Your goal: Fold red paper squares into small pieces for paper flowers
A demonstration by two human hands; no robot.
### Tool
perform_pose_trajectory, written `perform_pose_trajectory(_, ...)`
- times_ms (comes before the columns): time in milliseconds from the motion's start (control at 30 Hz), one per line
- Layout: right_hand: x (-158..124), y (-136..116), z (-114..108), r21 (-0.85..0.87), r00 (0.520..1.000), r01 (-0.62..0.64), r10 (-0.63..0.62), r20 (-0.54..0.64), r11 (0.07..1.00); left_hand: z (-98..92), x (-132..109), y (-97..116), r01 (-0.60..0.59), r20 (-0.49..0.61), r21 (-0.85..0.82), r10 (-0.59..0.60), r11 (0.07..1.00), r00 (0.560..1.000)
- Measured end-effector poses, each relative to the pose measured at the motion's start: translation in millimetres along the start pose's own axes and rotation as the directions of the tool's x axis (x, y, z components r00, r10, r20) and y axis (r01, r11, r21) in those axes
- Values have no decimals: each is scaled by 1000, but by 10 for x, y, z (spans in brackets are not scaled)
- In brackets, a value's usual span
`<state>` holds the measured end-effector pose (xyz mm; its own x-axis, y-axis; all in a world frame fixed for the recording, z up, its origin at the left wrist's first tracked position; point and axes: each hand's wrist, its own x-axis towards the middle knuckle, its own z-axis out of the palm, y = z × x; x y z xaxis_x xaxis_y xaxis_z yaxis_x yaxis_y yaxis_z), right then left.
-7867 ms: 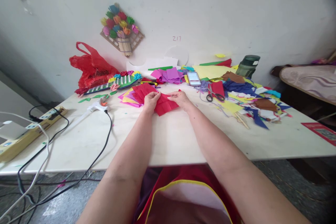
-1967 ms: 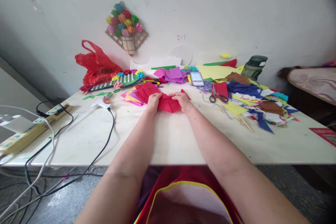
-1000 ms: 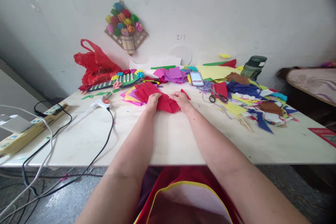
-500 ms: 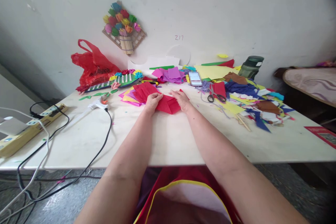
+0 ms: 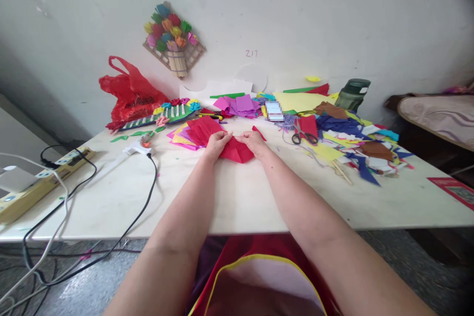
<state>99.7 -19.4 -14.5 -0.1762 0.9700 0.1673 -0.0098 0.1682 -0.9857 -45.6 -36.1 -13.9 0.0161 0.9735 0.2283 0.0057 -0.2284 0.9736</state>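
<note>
Paper (image 5: pixel 239 153) in hands (image 5: pixel 217 145), "217" (image 5: pixel 251 54) behind

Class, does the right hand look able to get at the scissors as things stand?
Probably yes: the scissors lie uncovered to its right, though the right hand would first need to release the red paper.

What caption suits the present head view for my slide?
Left hand and right hand hold red paper; scissors lie to the right.

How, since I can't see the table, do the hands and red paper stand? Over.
Left hand and right hand pinching red paper, fingertips close together. Paper creased. Paper stack close beside left hand; scissors apart, off to the right.
</note>
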Motion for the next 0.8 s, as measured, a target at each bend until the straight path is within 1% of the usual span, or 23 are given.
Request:
perform_pose_trajectory(100, -10, -8, 13, -45, 999, 49, -50, -8, 998, 3, 9, -4, -27, -25, 63, 29, 998, 999)
perform_pose_trajectory(200, -24, -28, 25, -62, 998, 57, -58, -3, 996, 6, 15, -2, -21, -47, 88, 25, 996, 999)
perform_pose_trajectory(333, -21, -35, 23, -33, 997, 79, -79, -2, 996, 13, -4, 18, 12, -28, 36, -11, 999, 1000)
perform_pose_trajectory(433, -8, -18, 12, -47, 996, 90, -90, 2, 995, 19, -23, 30, 33, 0, 12, -33, 999, 999)
perform_pose_trajectory(667, -35, -37, 16, -96, 994, 106, -104, 20, 990, 1, -3, -3, -10, -1, -19, 10, 1000, 1000)
perform_pose_trajectory(800, -56, -73, 8, -75, 999, 42, -41, 17, 996, -13, 15, -22, -10, -32, -34, 9, 999, 999)
